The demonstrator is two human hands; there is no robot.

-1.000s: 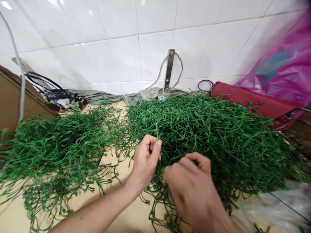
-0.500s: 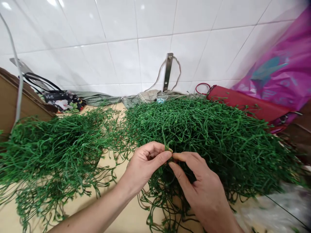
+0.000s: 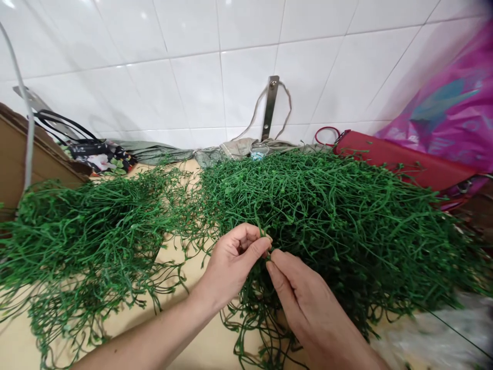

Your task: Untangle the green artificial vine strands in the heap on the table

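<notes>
My left hand (image 3: pixel 234 259) pinches a thin green plastic-looking stem (image 3: pixel 261 230) between thumb and forefinger, at the front of a large heap of the same stems (image 3: pixel 327 200). Close beside it, my right hand (image 3: pixel 304 288) has thumb and forefinger pressed together at the lower part of that piece. What lies between the right fingertips is mostly hidden. Both hands nearly touch each other. Below them, loose stems (image 3: pixel 254 334) hang and spread over the table.
A second heap of green stems (image 3: pixel 96 221) lies left on the pale table (image 3: pixel 181 267). Behind are a cardboard box (image 3: pixel 34 149), a floral bag (image 3: pixel 102 156), a metal bracket (image 3: pixel 270 108), a red bag (image 3: pixel 400 159) and a pink plastic bag (image 3: pixel 450 103). Clear plastic (image 3: pixel 442 329) lies front right.
My right fingers have closed more tightly and turned slightly, drawing a little downward. My left hand keeps its pinch in nearly the same place. The view has shifted slightly.
</notes>
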